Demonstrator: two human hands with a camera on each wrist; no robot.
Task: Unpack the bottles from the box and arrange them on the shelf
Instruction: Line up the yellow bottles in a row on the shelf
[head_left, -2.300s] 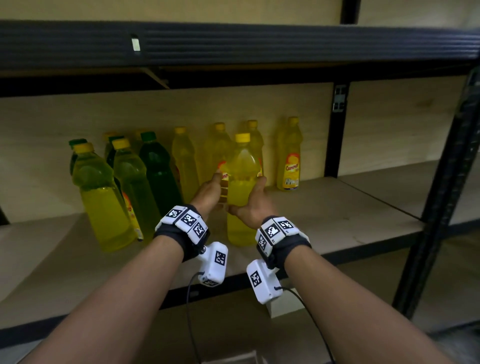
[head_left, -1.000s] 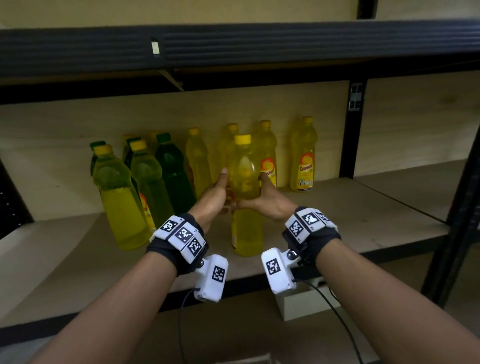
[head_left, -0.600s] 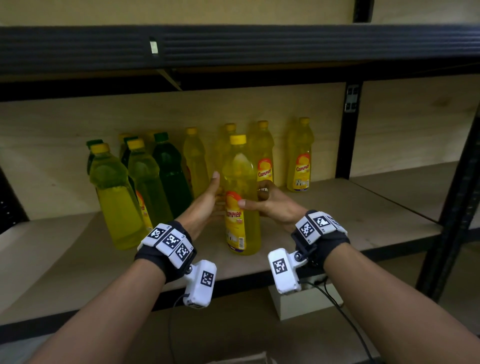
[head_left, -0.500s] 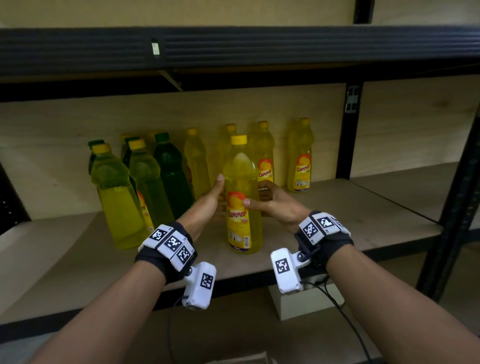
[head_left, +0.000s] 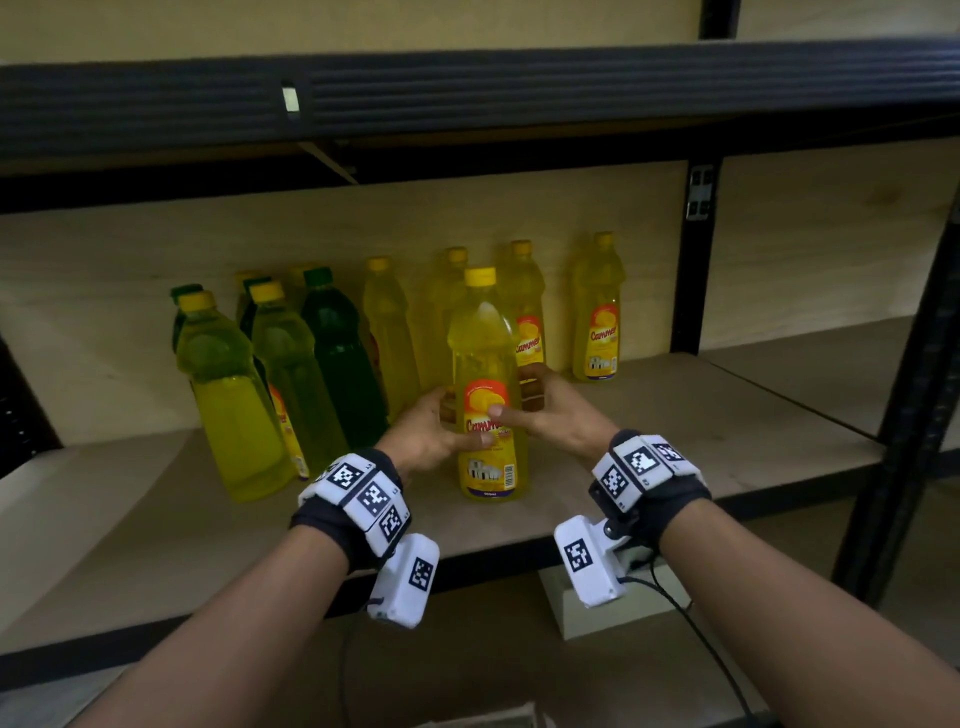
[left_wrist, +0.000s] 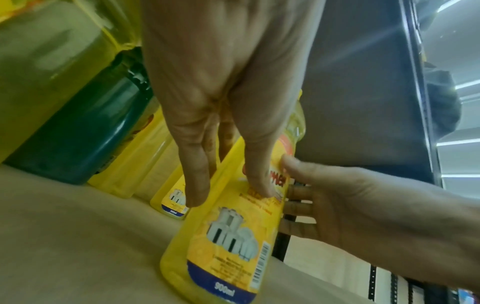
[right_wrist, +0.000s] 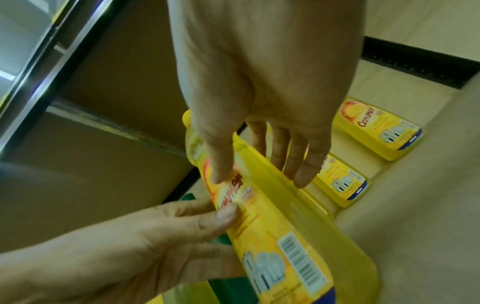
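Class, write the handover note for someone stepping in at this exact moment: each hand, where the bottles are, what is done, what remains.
Left hand: thumb on the label, fingers round the yellow bottle.
Right hand: grips the same bottle from the other side.
Bottle stands upright on the shelf, label forward, ahead of the back row; green bottle to the left.
Done: several bottles shelved.
Left: release, perhaps align it. The box is not clearly in view.

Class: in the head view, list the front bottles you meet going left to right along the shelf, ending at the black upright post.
Yellow-green bottle with yellow cap → second yellow-green bottle → dark green bottle → yellow bottle held by both hands → far-right yellow bottle → black upright post.
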